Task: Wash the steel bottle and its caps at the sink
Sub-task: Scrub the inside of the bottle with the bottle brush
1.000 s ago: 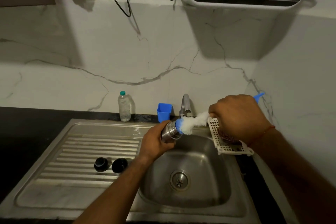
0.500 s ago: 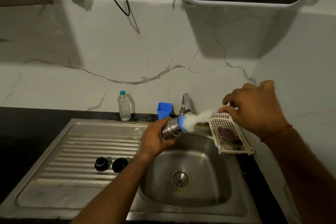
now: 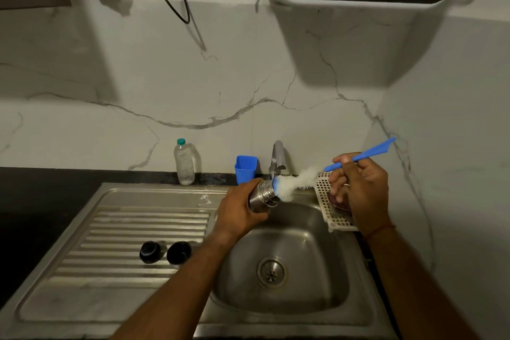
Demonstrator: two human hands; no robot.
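The left hand (image 3: 240, 210) grips the ribbed steel bottle (image 3: 263, 196) over the stainless sink basin (image 3: 289, 303); the right hand (image 3: 361, 185) pinches a blue-handled white bristle brush (image 3: 358, 157) at its mouth. Two round black caps (image 3: 149, 252), at the bottle's eight o'clock, apparently await washing.

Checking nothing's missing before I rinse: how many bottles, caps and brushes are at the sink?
Bottles: 2, a steel bottle and a plastic bottle
Caps: 2
Brushes: 1
Total: 5

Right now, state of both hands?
Left hand: closed, gripping the steel bottle.
Right hand: closed, pinching the bottle brush by its blue handle.
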